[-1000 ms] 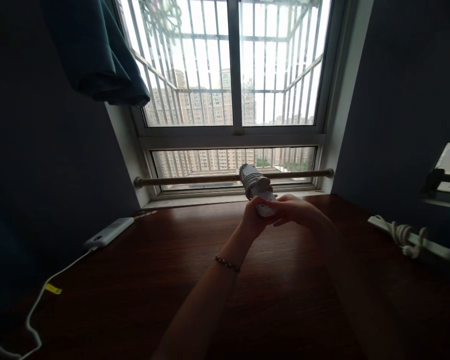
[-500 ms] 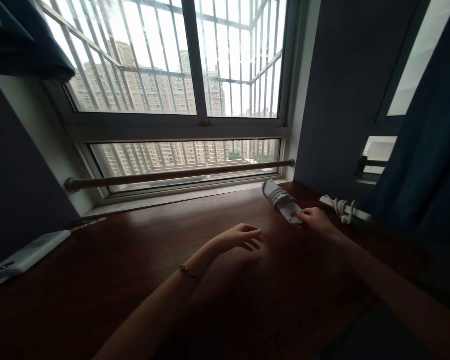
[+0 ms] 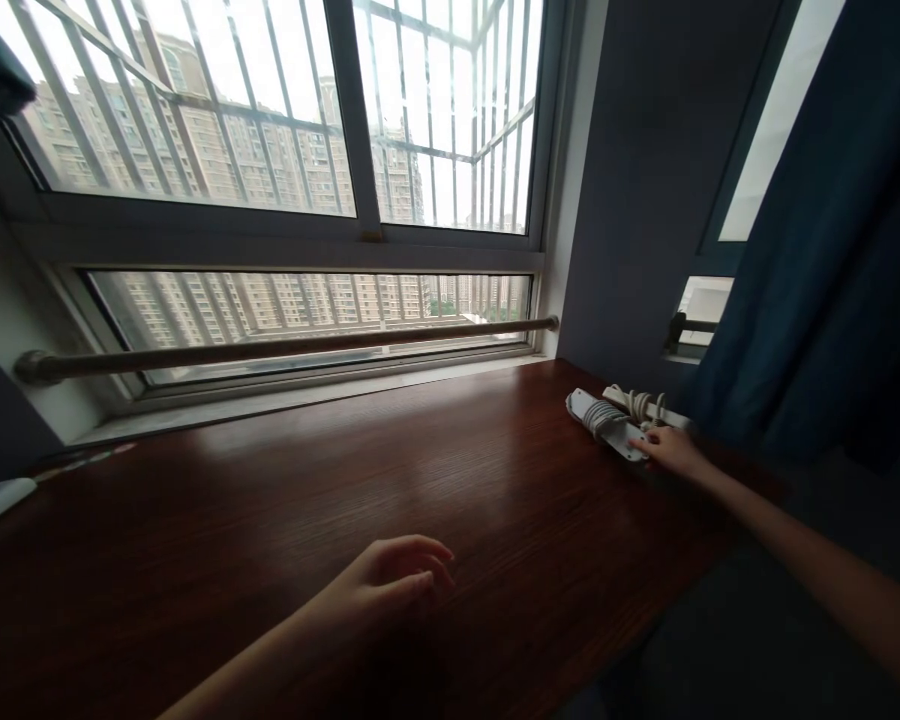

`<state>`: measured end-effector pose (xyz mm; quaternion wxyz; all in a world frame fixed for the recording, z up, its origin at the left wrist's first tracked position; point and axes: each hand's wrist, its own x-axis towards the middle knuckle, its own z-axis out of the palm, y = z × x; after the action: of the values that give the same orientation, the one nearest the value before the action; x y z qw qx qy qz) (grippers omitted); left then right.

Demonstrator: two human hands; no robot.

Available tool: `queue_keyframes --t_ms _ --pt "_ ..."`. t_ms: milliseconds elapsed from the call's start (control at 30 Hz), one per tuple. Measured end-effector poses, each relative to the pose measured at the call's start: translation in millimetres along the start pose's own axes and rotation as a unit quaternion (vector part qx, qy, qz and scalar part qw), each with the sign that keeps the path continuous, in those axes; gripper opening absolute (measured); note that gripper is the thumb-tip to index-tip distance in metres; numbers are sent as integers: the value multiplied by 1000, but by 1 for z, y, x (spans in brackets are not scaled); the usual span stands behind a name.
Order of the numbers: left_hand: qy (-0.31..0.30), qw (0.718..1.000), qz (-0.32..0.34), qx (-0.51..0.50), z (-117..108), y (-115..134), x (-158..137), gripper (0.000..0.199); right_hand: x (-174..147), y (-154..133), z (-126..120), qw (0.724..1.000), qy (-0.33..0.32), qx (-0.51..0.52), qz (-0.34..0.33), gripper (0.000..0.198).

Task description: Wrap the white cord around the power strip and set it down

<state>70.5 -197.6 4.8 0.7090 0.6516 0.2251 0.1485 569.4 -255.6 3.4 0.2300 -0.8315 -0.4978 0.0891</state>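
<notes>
At the right of the table, my right hand (image 3: 673,450) pinches the near end of a white power strip (image 3: 609,424). A grey-white cord is wound round the middle of the strip. Just behind it lies a second white power strip (image 3: 669,416) with a cream cord coiled about it; the two are very close, and I cannot tell whether they touch. My left hand (image 3: 401,578) hovers over the front middle of the table, fingers loosely curved and apart, holding nothing.
The reddish-brown wooden table (image 3: 285,490) runs up to a barred window. A metal rail (image 3: 300,348) crosses low in front of the glass. A blue curtain (image 3: 802,300) hangs at the right. Part of a white object (image 3: 0,500) shows at the left edge.
The power strip in my right hand has moved right, up beside the second strip. My left hand has drawn back toward me. The view has swung to the right.
</notes>
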Motion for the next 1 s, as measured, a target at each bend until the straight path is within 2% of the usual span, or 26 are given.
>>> queue_keyframes --t_ms 200,367,533,800,1000 --pt "-13 1000 7 -6 11 -6 -4 32 5 7 -6 996 26 -78 -38 34" --pt "-30 999 8 11 17 -11 -5 34 5 13 -1 990 60 -128 -26 30" --pt "-31 999 12 22 20 -13 -4 32 8 24 3 992 49 -114 10 31" --pt "-22 999 27 38 26 -15 -7 30 8 32 4 998 9 -19 52 40" --pt "-19 992 42 119 35 -14 -11 31 -1 16 -6 995 38 -73 61 34"
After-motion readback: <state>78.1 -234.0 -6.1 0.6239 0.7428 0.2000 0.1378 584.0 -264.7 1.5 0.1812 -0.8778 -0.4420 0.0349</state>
